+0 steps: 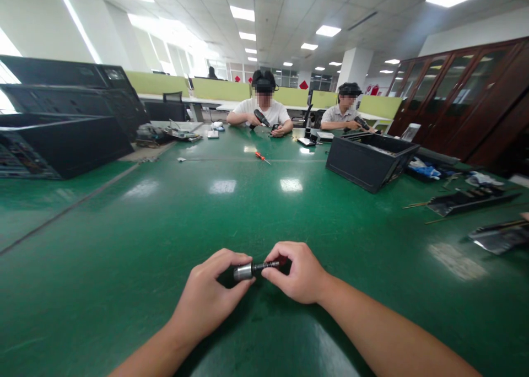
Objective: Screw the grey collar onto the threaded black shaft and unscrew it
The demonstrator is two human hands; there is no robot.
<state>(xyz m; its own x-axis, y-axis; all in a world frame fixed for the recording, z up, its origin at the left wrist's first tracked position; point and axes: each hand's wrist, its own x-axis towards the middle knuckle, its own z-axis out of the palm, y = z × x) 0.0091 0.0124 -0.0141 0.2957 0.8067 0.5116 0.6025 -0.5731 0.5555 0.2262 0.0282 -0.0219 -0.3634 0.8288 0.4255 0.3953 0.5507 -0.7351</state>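
Note:
My left hand (209, 294) is closed around a small tool whose silver metal collar (243, 271) sticks out between thumb and fingers. My right hand (298, 272) pinches the thin dark bit (266, 265) that enters that collar, with a bit of red showing by its fingers. Both hands meet low over the green table (165, 239), close to its near edge.
Black computer cases (61, 129) are stacked at the left, and an open black case (370, 159) lies at the right with loose metal panels (471, 200) beyond it. A red-handled screwdriver (262, 157) lies mid-table. Two people sit at the far side holding tools.

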